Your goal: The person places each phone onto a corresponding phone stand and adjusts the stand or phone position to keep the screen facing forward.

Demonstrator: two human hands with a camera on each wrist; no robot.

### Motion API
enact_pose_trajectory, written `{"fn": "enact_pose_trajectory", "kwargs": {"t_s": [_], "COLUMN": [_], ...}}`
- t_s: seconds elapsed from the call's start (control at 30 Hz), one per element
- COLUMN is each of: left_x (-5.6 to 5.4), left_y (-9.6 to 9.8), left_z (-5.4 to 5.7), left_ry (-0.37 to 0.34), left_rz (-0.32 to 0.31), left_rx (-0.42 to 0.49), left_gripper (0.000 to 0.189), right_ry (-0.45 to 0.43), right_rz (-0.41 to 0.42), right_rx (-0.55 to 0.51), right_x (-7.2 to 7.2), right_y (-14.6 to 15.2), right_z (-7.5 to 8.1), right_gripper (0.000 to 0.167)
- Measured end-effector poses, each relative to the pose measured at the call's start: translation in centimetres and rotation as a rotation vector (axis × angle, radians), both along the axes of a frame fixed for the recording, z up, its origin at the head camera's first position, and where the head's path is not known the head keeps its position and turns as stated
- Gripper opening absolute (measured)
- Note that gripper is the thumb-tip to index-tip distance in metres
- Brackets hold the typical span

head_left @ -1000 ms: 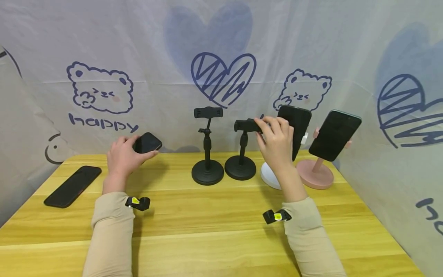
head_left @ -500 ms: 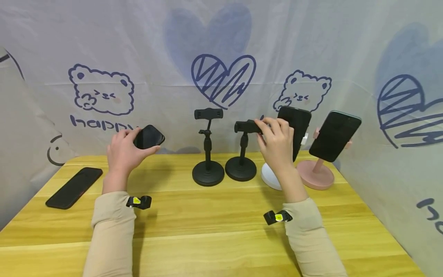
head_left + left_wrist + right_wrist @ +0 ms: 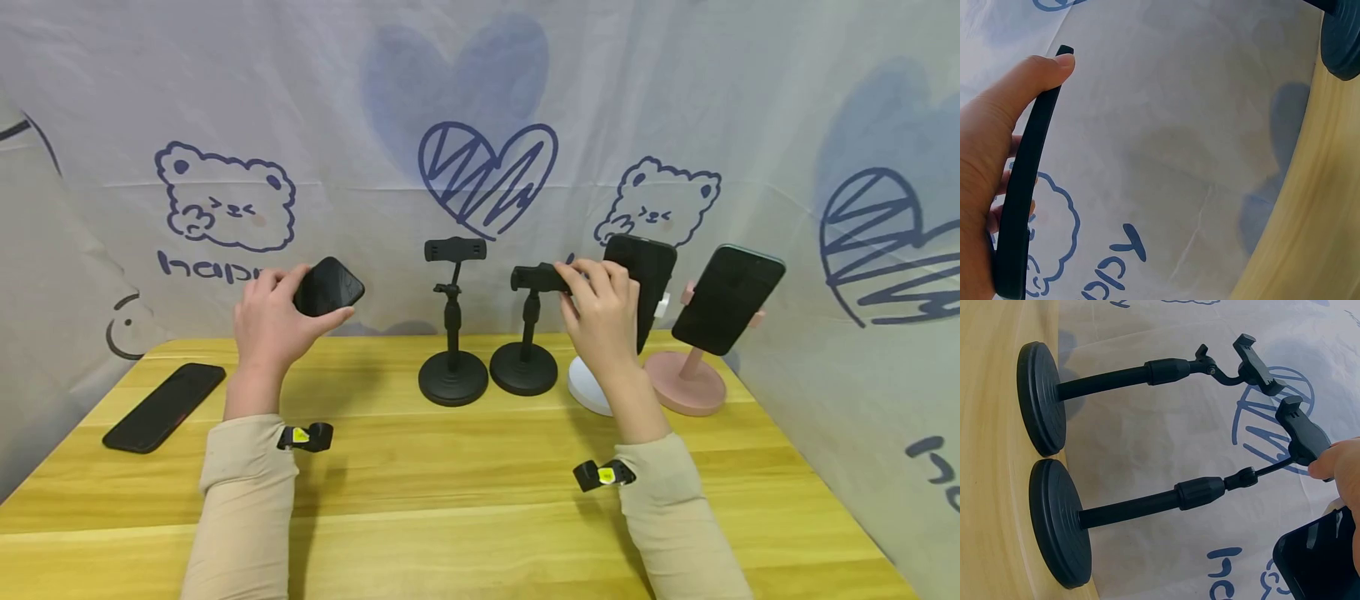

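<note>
My left hand (image 3: 273, 321) grips a black smartphone (image 3: 328, 287) by its edges, thumb on one side and fingers on the other, raised above the table. In the left wrist view the phone (image 3: 1029, 181) appears edge-on. With thumb and fingers, my right hand (image 3: 603, 308) pinches the right end of the clamp (image 3: 536, 277) on a black phone stand (image 3: 523, 367). The right wrist view shows this clamp (image 3: 1304, 432) tilted on its thin neck. Left of it stands a second black phone stand (image 3: 453, 377), its clamp holding nothing.
A black phone (image 3: 165, 407) lies flat at the table's left. At the right, a white stand (image 3: 588, 390) and a pink stand (image 3: 686, 385) each hold a phone, the white one partly behind my right hand. A printed cloth (image 3: 360, 208) hangs behind the wooden table (image 3: 450, 492).
The phone in my left hand has risen and shifted slightly right, tilting more upright. My right hand keeps its pinch on the clamp. The whole view has shifted a little.
</note>
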State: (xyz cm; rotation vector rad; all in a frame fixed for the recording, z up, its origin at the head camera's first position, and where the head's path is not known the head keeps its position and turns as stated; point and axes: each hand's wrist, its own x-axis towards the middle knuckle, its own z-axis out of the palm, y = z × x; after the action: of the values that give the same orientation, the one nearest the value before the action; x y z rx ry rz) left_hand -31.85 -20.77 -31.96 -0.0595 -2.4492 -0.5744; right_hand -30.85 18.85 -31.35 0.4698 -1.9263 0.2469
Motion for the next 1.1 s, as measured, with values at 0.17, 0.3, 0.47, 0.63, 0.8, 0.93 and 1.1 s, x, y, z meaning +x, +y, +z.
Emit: {"fn": "enact_pose_trajectory", "kwargs": {"t_s": [0.17,0.3,0.47,0.63,0.8,0.93,1.1], "left_x": [0.2,0.4,0.6,0.7,0.6,0.6,0.8], "left_y": [0.5,0.9,1.4,2.1,2.9,3.7,4.6], "left_z": [0.4,0.6,0.9,1.4,1.5,1.6,1.7], "left_ry": [0.058,0.101,0.166,0.241,0.332,0.404,0.469], "left_rz": [-0.005,-0.011,-0.021,-0.047,-0.078,-0.111,-0.142], "left_rx": [-0.006,0.003,0.017,0.01,-0.013,-0.03,-0.022], "left_gripper": [0.084,0.084,0.083,0.081,0.082,0.083,0.082], "right_ry": [0.014,0.016,0.019,0.04,0.049,0.042,0.036], "right_rz": [-0.002,0.003,0.002,0.002,0.001,-0.004,-0.002], "right_rx": [0.006,-0.002,-0.003,-0.003,-0.006,-0.01,-0.008], "right_x": [0.0,0.0,0.1,0.0,0.0,0.0,0.1], "right_y": [0.1,0.1,0.0,0.0,0.0,0.1,0.1], "right_z": [0.0,-0.1,-0.2,-0.1,-0.1,-0.2,-0.2], "right_gripper": [0.027,0.028,0.027,0.027,0.027,0.027,0.026]}}
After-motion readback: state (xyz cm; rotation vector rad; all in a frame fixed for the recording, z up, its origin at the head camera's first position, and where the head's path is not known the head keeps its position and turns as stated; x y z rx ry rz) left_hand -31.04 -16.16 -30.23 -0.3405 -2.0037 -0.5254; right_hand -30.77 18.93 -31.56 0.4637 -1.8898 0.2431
